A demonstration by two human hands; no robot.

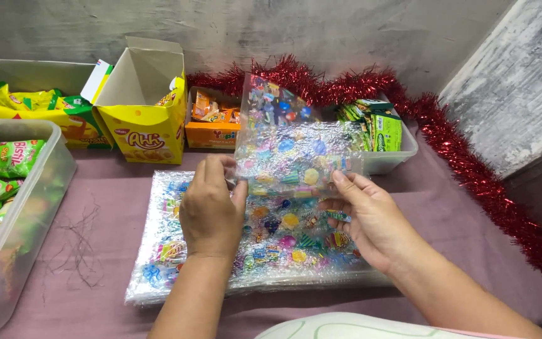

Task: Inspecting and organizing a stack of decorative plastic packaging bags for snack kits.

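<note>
Both hands pinched one clear printed candy bag [293, 147] above the stack of bags [221, 263], its long axis upright. The left hand [211, 210] gripped its lower left corner and the right hand [371, 223] its lower right edge. It probably hung just clear of the stack.

Two bare forearms, left hand [210, 210], right hand [371, 223], no sleeves, rings or watch visible

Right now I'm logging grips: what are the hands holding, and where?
One clear printed bag, lifted above the stack: left hand pinches its lower left corner, right hand its lower right edge.
</note>
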